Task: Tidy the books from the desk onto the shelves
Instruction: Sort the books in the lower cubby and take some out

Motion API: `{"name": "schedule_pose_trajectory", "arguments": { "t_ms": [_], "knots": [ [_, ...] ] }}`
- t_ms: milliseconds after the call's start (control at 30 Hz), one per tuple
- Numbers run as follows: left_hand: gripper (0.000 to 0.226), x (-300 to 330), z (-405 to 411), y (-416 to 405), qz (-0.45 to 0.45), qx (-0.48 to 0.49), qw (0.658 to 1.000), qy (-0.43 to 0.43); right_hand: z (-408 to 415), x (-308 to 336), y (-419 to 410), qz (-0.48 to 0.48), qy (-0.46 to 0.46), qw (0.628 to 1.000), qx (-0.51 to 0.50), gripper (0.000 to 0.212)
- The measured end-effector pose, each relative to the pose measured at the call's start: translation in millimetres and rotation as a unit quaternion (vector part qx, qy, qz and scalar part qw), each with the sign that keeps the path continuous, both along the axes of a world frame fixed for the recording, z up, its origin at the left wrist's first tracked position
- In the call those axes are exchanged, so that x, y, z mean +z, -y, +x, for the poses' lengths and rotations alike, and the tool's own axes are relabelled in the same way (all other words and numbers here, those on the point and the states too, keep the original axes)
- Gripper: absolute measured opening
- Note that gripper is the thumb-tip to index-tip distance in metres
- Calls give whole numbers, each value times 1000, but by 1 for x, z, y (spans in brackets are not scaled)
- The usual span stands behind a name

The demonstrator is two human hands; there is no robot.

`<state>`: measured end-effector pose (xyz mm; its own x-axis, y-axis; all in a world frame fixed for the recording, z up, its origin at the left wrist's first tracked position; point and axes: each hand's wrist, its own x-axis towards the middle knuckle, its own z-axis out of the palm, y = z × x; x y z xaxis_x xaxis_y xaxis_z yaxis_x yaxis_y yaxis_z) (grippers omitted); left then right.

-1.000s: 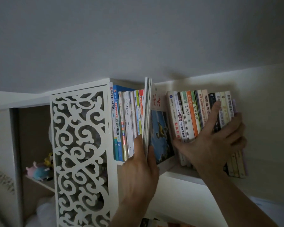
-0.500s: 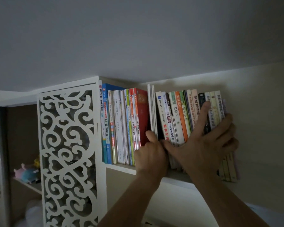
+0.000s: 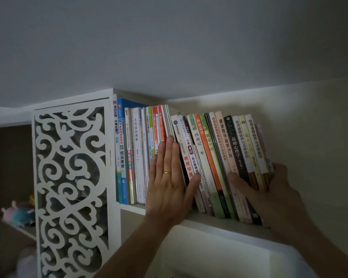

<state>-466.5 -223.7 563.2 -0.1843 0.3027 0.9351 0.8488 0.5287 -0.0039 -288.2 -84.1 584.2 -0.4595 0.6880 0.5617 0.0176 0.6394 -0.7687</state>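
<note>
Head view shows the thin books you were sliding in a moment ago now seated in the row of books (image 3: 191,157) on the shelf (image 3: 219,221); the gap that stood open half a second back has closed. Your left hand (image 3: 169,181) has gone from gripping to flat, fingers straight, pressing the spines flush. Your right hand (image 3: 269,189) has dropped from spread across the spines to the far end of the row, fingers curled round the last leaning books to brace them. That batch looks shelved, though the right-hand books lean; the counter is out of view, so I cannot tell what remains
</note>
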Motion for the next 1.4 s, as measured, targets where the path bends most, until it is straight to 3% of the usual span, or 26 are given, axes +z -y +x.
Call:
{"name": "schedule_pose_trajectory", "arguments": {
  "t_ms": [67,167,300,467,533,633,767,867,1100,1267,1400],
  "knots": [
    [70,-2,0,-2,2,-2,1000,-11,-12,2,5,-2,9,1000,-10,83],
    [67,-2,-7,2,-5,-9,1000,-28,-23,2,10,0,20,999,-25,92],
    [74,8,10,-1,40,-90,995,-27,-16,1,10,19,28,999,-34,102],
    [72,19,21,-25,-52,-32,994,-95,-1,-10,1,152,116,977,-92,109],
    [72,20,14,-27,-64,-7,993,-100,2,-13,-3,189,130,967,-113,102],
    [72,20,11,-26,-76,18,991,-110,-3,-11,-1,191,84,969,-135,70],
    [71,21,25,-22,-33,-48,993,-107,3,-3,1,177,78,971,-139,57],
    [69,32,45,-32,-10,-114,983,-141,-1,0,-2,185,65,970,-146,55],
    [60,37,37,-51,-57,-134,977,-153,-19,-5,-9,249,39,939,-235,74],
    [64,36,44,-39,-76,-102,981,-145,-11,-5,-2,214,52,946,-239,72],
    [66,11,24,-21,-79,-29,992,-94,-10,-12,11,281,57,923,-255,70]
  ]
}}
